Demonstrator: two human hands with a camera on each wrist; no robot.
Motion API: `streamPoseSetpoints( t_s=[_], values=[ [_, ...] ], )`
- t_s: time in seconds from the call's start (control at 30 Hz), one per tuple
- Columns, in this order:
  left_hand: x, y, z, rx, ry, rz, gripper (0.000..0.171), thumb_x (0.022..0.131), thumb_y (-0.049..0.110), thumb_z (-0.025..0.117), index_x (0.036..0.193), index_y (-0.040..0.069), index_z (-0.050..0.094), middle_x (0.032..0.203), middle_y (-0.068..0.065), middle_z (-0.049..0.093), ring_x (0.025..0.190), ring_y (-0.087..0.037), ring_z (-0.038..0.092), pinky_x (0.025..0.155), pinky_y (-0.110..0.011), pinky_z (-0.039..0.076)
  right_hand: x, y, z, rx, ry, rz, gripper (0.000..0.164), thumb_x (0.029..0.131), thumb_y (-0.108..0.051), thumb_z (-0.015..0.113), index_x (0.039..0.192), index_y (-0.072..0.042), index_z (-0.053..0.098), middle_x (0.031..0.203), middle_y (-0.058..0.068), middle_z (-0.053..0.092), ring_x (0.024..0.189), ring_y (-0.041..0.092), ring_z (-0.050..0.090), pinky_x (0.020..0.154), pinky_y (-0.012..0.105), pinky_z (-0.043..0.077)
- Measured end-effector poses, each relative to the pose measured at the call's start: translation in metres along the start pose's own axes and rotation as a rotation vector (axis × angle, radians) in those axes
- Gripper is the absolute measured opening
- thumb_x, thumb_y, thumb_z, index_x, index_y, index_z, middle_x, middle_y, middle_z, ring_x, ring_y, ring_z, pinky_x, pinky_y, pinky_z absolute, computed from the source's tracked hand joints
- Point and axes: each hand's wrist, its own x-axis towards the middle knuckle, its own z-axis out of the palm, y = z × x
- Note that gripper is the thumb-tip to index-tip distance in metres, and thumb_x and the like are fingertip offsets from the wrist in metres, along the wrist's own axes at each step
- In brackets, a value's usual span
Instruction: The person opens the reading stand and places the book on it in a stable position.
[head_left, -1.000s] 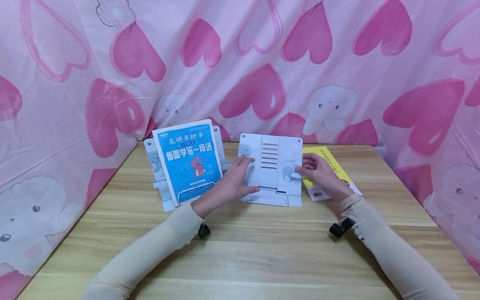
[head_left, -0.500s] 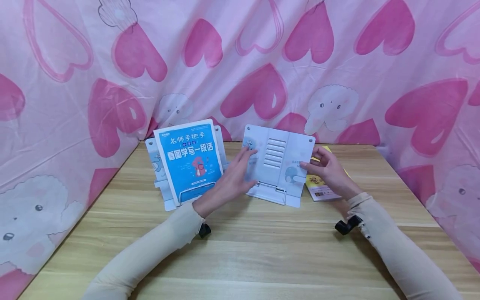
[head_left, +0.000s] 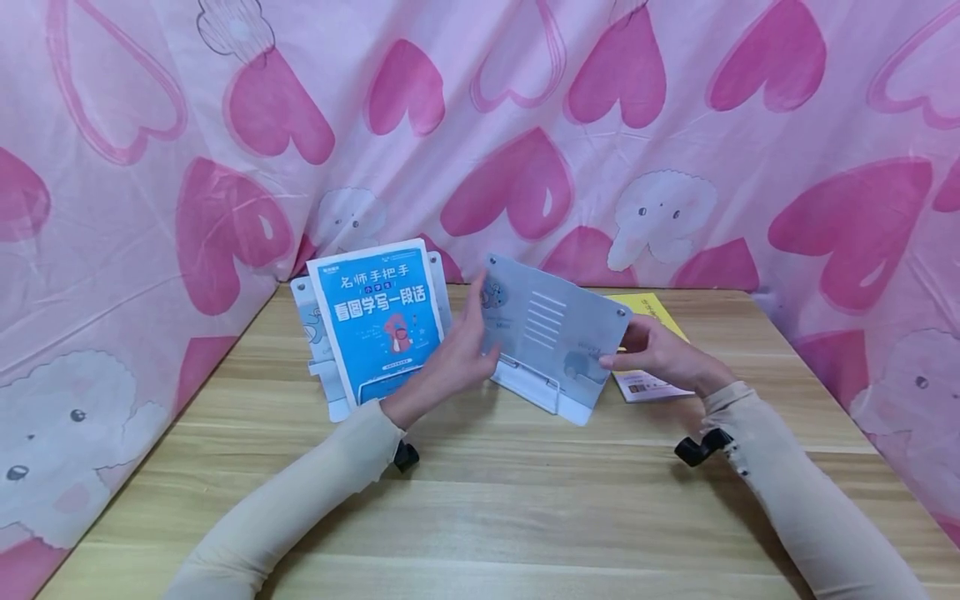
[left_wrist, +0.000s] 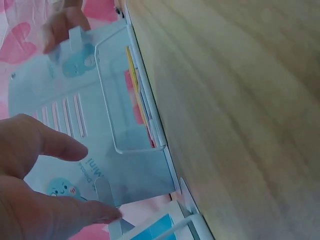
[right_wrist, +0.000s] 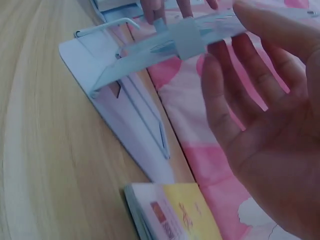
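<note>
A white metal book stand (head_left: pixel 517 292) with slots and printed cartoon animals stands mid-table. Its back plate leans up from a flat base (right_wrist: pixel 120 120) and looks skewed, with the right side lower. My right hand (head_left: pixel 667 354) grips the plate's right edge, thumb in front and fingers behind. At the left edge is my left hand (head_left: pixel 453 350), its thumb and fingers spread; whether the fingertips touch the plate I cannot tell. A wire page holder (left_wrist: pixel 117 145) sits along the stand's lower front. Left of it, a blue book (head_left: pixel 375 325) rests on a second book stand (head_left: pixel 318 367).
A yellow book (head_left: pixel 637 387) lies flat on the table behind my right hand, partly covered by it. The wooden table (head_left: pixel 525 508) runs back to a pink curtain (head_left: pixel 510 75) with hearts. Each wrist wears a black camera mount (head_left: pixel 702 447).
The middle stand's plate has been raised and turned, its right side swinging down most recently. My right hand has moved slightly right and lower with it. The left hand has shifted a little left.
</note>
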Motion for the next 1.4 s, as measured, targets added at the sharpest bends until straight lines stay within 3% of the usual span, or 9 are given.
streamPoseSetpoints(
  t_s=[0.23,0.43,0.57,0.73,0.83,1.0,1.23,1.4],
  values=[
    [0.002,0.000,-0.004,-0.030,0.014,0.044,0.118,0.095,0.007,0.078,0.173,0.023,-0.009,0.182,-0.006,0.014,0.166,-0.031,0.027,0.130,-0.055,0.036,-0.001,-0.013,0.012,-0.025,-0.081,0.021,0.067,0.097,-0.006,0.078,0.157,-0.014,0.051,0.149,0.001,0.067,0.128,0.022,0.067,0.107,0.031,0.057],
    [0.002,0.005,-0.004,-0.037,0.073,0.097,0.119,0.097,0.026,0.082,0.172,0.037,-0.009,0.181,-0.002,0.014,0.166,-0.028,0.023,0.129,-0.063,0.036,0.006,-0.018,0.027,-0.025,-0.120,-0.001,0.065,0.095,-0.007,0.081,0.155,-0.013,0.055,0.150,0.012,0.066,0.130,0.025,0.068,0.108,0.031,0.058],
    [0.003,0.006,-0.005,-0.038,0.099,0.125,0.103,0.099,0.037,0.078,0.170,0.046,0.003,0.181,0.005,0.017,0.167,-0.022,0.021,0.128,-0.064,0.037,0.011,-0.019,0.037,-0.027,-0.144,-0.027,0.065,0.094,-0.008,0.083,0.154,-0.013,0.058,0.147,0.017,0.067,0.128,0.028,0.069,0.108,0.032,0.059],
    [0.004,0.004,-0.009,-0.117,0.086,0.056,0.077,0.105,0.056,0.063,0.164,0.054,0.014,0.179,0.004,0.026,0.165,-0.025,0.030,0.124,-0.061,0.043,0.013,-0.021,0.045,-0.049,-0.135,-0.037,0.062,0.093,-0.010,0.085,0.150,-0.016,0.062,0.145,0.013,0.068,0.127,0.029,0.069,0.107,0.031,0.060],
    [0.004,0.006,-0.011,-0.163,0.077,0.017,0.066,0.107,0.063,0.053,0.162,0.050,0.018,0.179,0.000,0.024,0.165,-0.031,0.031,0.125,-0.060,0.041,0.014,-0.021,0.050,-0.044,-0.139,-0.059,0.049,0.093,-0.009,0.084,0.139,-0.014,0.067,0.141,0.013,0.068,0.122,0.030,0.069,0.105,0.032,0.061],
    [0.005,0.006,-0.014,-0.223,0.060,-0.016,0.062,0.110,0.064,0.045,0.160,0.039,0.018,0.179,-0.008,0.021,0.166,-0.038,0.028,0.129,-0.056,0.037,0.017,-0.022,0.061,-0.018,-0.161,-0.087,0.026,0.094,-0.007,0.083,0.114,-0.011,0.066,0.117,0.013,0.068,0.108,0.028,0.069,0.096,0.034,0.064],
    [0.008,0.001,-0.017,-0.265,0.062,0.026,0.057,0.113,0.050,0.048,0.158,0.029,0.021,0.177,-0.012,0.022,0.166,-0.037,0.029,0.130,-0.052,0.036,0.018,-0.024,0.066,0.001,-0.203,-0.088,0.023,0.097,-0.008,0.080,0.115,-0.009,0.067,0.110,0.012,0.066,0.106,0.025,0.067,0.098,0.032,0.063],
    [0.008,0.004,-0.021,-0.265,0.070,0.041,0.056,0.112,0.049,0.050,0.156,0.025,0.024,0.176,-0.010,0.025,0.165,-0.038,0.031,0.127,-0.054,0.040,0.019,-0.022,0.068,-0.054,-0.237,-0.056,0.018,0.099,-0.012,0.079,0.109,-0.008,0.065,0.104,0.012,0.066,0.097,0.026,0.070,0.086,0.031,0.064]
  ],
)
